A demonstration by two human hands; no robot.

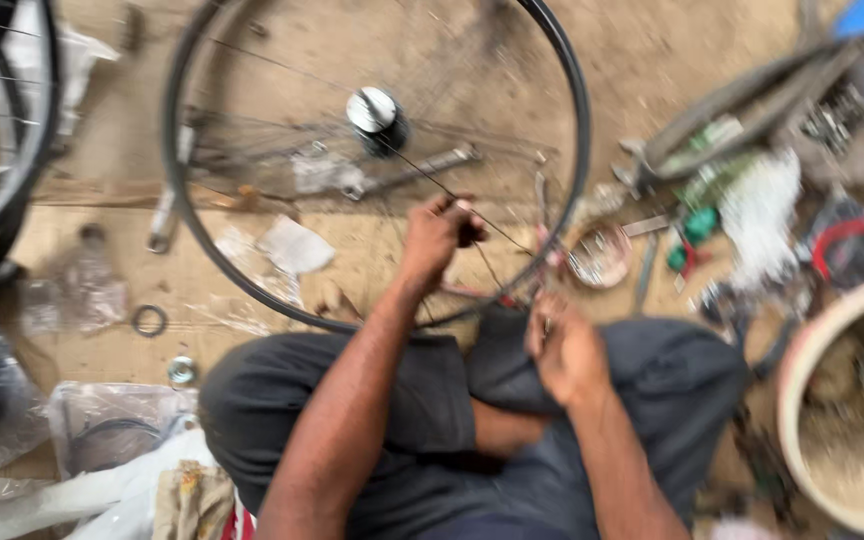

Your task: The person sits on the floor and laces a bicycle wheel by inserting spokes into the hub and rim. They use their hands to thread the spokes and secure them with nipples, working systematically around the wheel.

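I am sitting on the ground with a bicycle wheel (377, 160) standing in front of my knees; its black rim (577, 150) fills the top middle of the frame. My left hand (439, 238) is up inside the wheel, near the middle of the frame, and its fingers are pinched around a thin spoke (422, 170) that runs up to the shiny hub (374, 110). My right hand (564, 350) is lower, just right of the middle, close to the bottom of the rim. It is curled up, but the picture is too blurry to tell if it holds something small or nothing at all. I think I am working on the spokes now — holding one straight while I get ready to fix its end at the rim. The next move needs slow, careful fingers, because the spoke is thin and must line up with its little hole. A long wrench (417, 172) lies on the ground behind the wheel. A small round bowl of bits (600, 256) sits just right of the rim, and a messy pile of tools (752, 200) is in the upper right. Another wheel (2, 130) shows at the upper left — and a big round tub (802, 380) at the lower right.
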